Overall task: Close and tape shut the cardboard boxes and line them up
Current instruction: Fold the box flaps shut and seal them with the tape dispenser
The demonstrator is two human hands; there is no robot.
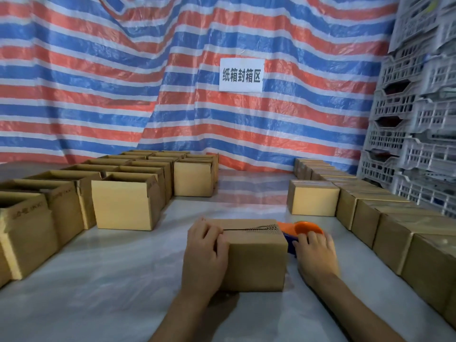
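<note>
On the left side of the frame, many open cardboard boxes [123, 201] stood in rows on the white sheet [111, 280], with their top flaps not yet folded in. In the lower middle, the left hand [206, 253] lay on the left end of one small cardboard box [256, 257]. Its fingers were bent over the top edge and held the box still. This box sat by itself, apart from both groups. Its flaps were down, and a dark line ran along the top where they met. At the right end of that line was an orange and blue tape dispenser [303, 229], touching the box's upper right edge. The right hand [314, 253] was wrapped around the dispenser, but it looked blurry, so each finger was hard to make out. I think the taping step was going on, with the tape at the right end of the line. I cannot tell how much of the line was covered. The next move would need the left hand to stop the box from sliding while the tape was pressed flat along the line and cut. After that, the box would need to go with the shut boxes [370, 208], which stood in a neat row on the right side of the frame, beside stacked plastic crates [419, 119].
</note>
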